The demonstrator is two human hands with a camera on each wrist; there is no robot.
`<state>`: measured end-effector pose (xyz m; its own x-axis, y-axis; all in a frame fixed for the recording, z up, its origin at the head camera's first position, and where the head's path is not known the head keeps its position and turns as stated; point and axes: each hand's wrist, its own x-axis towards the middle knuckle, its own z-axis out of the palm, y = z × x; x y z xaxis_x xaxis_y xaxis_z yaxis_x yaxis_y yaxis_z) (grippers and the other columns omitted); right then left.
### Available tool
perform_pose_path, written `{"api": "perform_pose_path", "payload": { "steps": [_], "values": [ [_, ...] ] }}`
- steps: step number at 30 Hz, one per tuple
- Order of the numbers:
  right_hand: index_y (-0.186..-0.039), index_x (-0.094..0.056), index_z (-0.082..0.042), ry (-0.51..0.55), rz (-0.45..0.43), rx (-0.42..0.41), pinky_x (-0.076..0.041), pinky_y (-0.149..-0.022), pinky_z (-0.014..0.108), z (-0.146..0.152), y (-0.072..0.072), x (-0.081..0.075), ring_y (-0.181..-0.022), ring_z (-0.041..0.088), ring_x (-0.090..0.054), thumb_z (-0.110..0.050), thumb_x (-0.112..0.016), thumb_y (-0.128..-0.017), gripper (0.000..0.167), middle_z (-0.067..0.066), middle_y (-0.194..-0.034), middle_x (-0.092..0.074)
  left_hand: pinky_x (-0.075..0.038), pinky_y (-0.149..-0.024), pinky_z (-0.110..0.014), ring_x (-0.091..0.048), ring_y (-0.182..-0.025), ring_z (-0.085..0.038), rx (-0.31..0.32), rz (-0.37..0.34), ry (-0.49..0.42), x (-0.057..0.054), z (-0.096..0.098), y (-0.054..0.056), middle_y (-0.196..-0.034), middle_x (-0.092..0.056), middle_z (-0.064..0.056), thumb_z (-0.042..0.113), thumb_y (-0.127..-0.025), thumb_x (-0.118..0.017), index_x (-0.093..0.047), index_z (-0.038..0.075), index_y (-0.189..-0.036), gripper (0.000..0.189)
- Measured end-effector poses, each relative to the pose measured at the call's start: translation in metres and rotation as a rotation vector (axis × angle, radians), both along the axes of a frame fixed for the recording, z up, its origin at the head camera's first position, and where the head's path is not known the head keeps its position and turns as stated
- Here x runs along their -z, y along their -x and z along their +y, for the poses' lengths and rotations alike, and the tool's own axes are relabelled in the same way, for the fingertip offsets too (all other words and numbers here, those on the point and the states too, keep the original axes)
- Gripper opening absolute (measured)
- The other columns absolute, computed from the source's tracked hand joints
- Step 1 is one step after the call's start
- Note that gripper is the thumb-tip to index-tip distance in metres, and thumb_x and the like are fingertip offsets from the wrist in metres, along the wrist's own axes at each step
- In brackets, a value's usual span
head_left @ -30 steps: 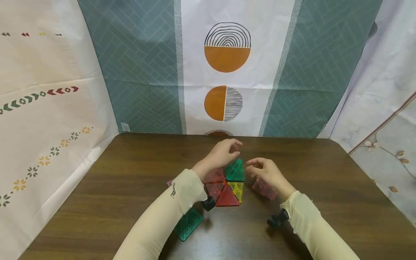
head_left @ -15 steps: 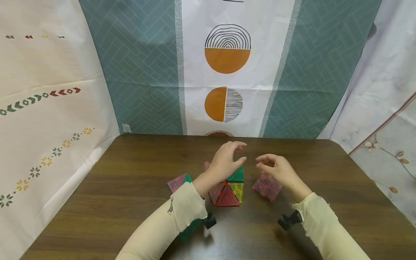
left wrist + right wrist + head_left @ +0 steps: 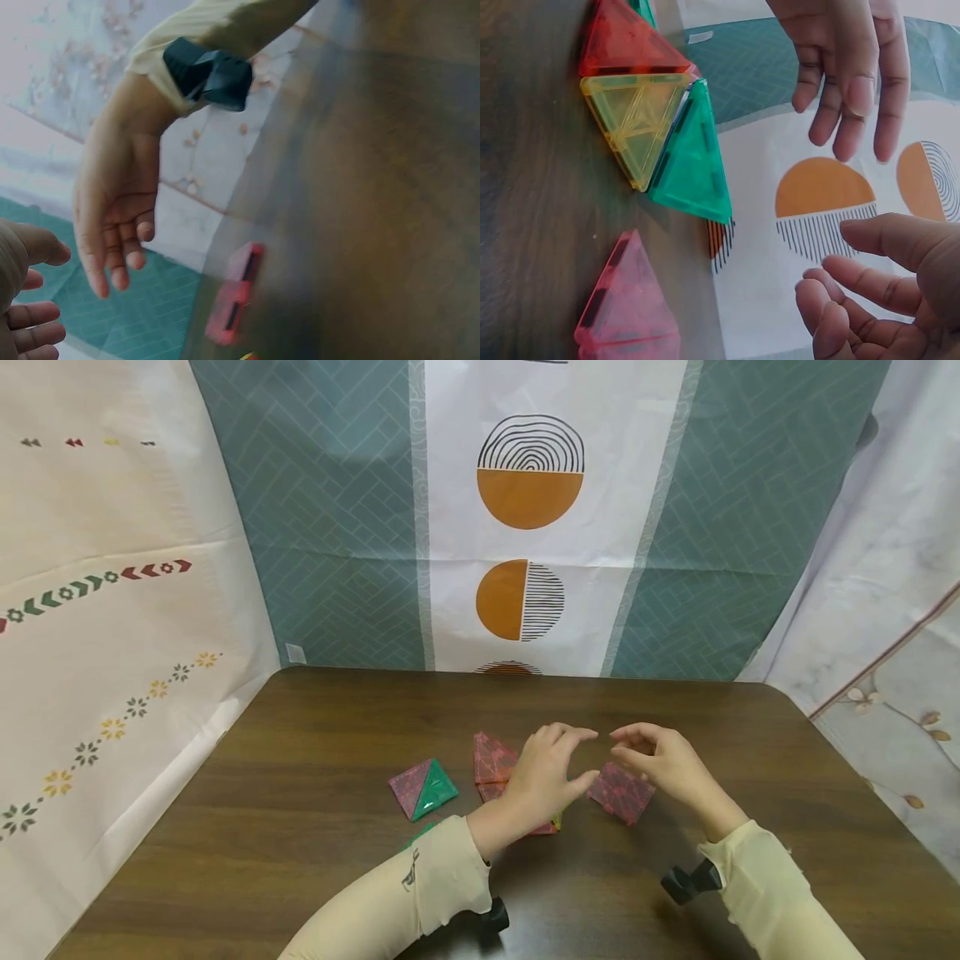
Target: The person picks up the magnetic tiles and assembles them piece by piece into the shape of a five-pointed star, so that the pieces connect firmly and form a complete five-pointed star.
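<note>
Over the middle of the table hovers my left hand (image 3: 542,785), thumb and fingers spread apart, holding nothing. Facing it, my right hand (image 3: 667,767) hangs above a pair of pink tiles (image 3: 622,795), its fingers loosely bent and holding nothing. Under the left hand lies a cluster of translucent triangular tiles, mostly covered in the head view; a pink triangle (image 3: 493,760) shows at its far left. The right wrist view shows the cluster's red triangle (image 3: 630,41), yellow triangle (image 3: 636,124) and green triangle (image 3: 694,161) lying edge to edge.
Left of the cluster, a pink triangle (image 3: 407,789) and a green triangle (image 3: 435,789) form a square. Another green tile (image 3: 422,833) is mostly hidden by the left sleeve. Patterned cloths (image 3: 345,527) stand behind and beside the brown table (image 3: 315,760).
Both hands have moved to the right, empty. The left hand now covers more of the cluster and uncovers the pink and green square; the right hand has drawn off the pink pair.
</note>
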<state>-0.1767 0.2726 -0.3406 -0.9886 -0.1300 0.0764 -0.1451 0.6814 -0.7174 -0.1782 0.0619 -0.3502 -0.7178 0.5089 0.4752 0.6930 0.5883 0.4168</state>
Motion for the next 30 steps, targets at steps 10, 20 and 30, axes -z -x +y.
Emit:
{"api": "perform_pose_path", "payload": {
  "steps": [10, 20, 30],
  "values": [
    [-0.115, -0.063, 0.002, -0.071, 0.073, -0.006, -0.049, -0.056, 0.023, 0.008, -0.009, 0.008, -0.077, 0.019, -0.062, -0.017, -0.066, -0.091, 0.031, 0.015, -0.097, -0.069, -0.042, -0.084, -0.024, -0.056, -0.099, -0.012, -0.014, 0.030, 0.090, 0.023, 0.022, -0.013, -0.108, -0.062, 0.001, 0.036, -0.083, -0.075, -0.061, 0.017, -0.124, 0.047],
    [-0.114, -0.064, 0.000, -0.154, 0.071, 0.041, -0.053, -0.069, 0.033, 0.018, -0.015, 0.021, -0.086, 0.025, -0.066, -0.019, -0.068, -0.089, 0.032, 0.017, -0.102, -0.070, -0.042, -0.083, -0.023, -0.056, -0.097, -0.010, -0.128, 0.047, 0.271, 0.043, 0.044, -0.015, -0.106, -0.062, 0.004, 0.054, -0.078, -0.073, -0.058, 0.021, -0.121, 0.056],
    [-0.108, -0.067, 0.000, -0.241, 0.055, 0.054, -0.054, -0.074, 0.043, 0.032, -0.013, 0.038, -0.086, 0.029, -0.066, -0.019, -0.070, -0.087, 0.028, 0.015, -0.098, -0.071, -0.040, -0.086, -0.026, -0.055, -0.102, -0.012, -0.212, 0.009, 0.399, 0.053, 0.061, -0.015, -0.111, -0.062, 0.004, 0.061, -0.074, -0.072, -0.055, 0.023, -0.119, 0.061]
  ]
}}
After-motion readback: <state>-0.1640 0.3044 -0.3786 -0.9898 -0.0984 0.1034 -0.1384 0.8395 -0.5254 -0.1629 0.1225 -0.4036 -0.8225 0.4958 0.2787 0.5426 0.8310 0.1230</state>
